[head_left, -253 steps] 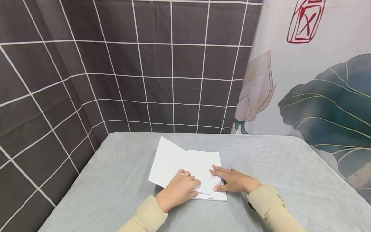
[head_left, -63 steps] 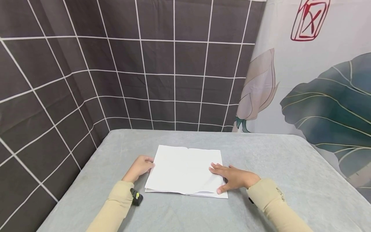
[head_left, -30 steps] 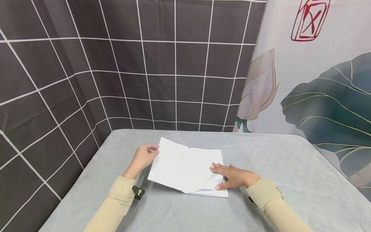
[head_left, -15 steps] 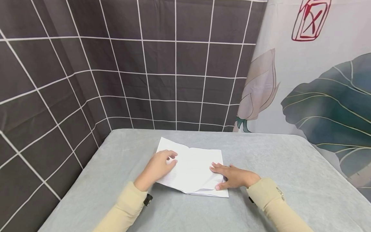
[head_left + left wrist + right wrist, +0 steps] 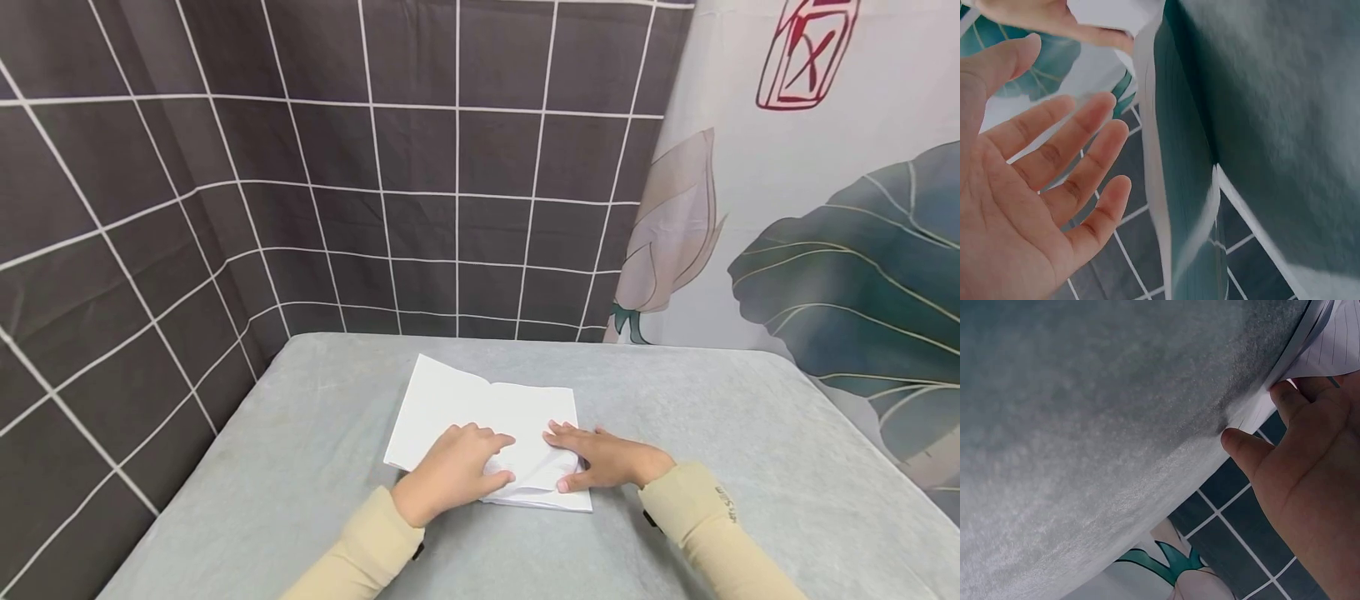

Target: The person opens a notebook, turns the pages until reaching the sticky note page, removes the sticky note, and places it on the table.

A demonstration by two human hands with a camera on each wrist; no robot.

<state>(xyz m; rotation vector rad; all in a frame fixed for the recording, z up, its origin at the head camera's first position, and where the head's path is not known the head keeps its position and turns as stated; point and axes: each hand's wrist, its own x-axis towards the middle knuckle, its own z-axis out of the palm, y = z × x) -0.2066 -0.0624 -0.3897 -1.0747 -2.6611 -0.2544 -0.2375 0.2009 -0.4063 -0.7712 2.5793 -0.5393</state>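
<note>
The white paper [image 5: 480, 421] lies on the grey table, a little left of the middle and toward the near edge. It is folded, with several layers showing at its near right corner. Its far left corner stands up a little, and a crease runs across it.

The left hand [image 5: 450, 477] covers the near left corner of the paper [image 5: 480, 412]. In the right wrist view the right hand [image 5: 1310, 481] is cut off by the frame edge, fingertips unseen.
</note>
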